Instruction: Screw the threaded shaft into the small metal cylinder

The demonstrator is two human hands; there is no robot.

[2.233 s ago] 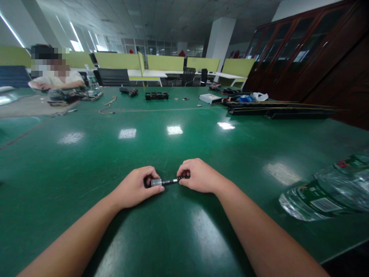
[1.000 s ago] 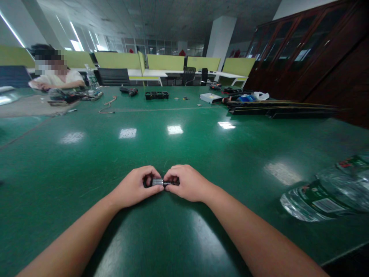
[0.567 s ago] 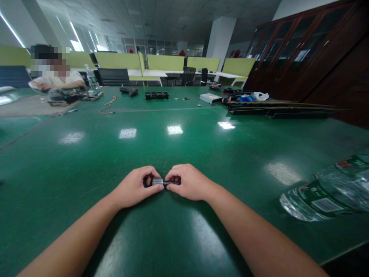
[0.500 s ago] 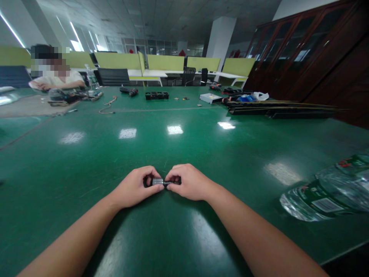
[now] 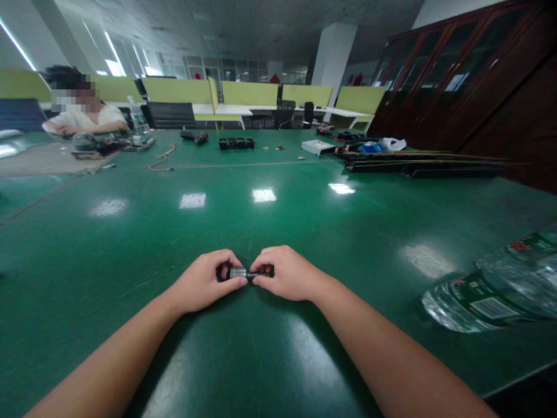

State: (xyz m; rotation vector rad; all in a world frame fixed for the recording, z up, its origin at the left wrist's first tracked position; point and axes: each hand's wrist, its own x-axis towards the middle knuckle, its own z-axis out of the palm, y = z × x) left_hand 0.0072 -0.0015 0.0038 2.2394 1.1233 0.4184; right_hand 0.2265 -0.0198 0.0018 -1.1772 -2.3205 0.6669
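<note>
Thumb and fingers of my left hand (image 5: 202, 281) are closed around a small silver and black cylindrical part (image 5: 237, 272), low over the green table. My right hand (image 5: 289, 274) pinches the thin dark rod-like end (image 5: 252, 276) that sticks out of the silver body. The part lies level between the two hands, whose fingertips almost meet. Its outer ends are partly hidden by my fingers, and I cannot make out its exact kind.
A large water bottle (image 5: 491, 296) lies on its side on the green table (image 5: 243, 215) at right. Along the far side are a power drill (image 5: 194, 137), a black block (image 5: 237, 143), a silver box (image 5: 317, 147) and long black profiles (image 5: 435, 165). A person (image 5: 87, 116) sits far left.
Both hands keep their grip on the part in nearly the same place. The person at far left has turned their head slightly.
</note>
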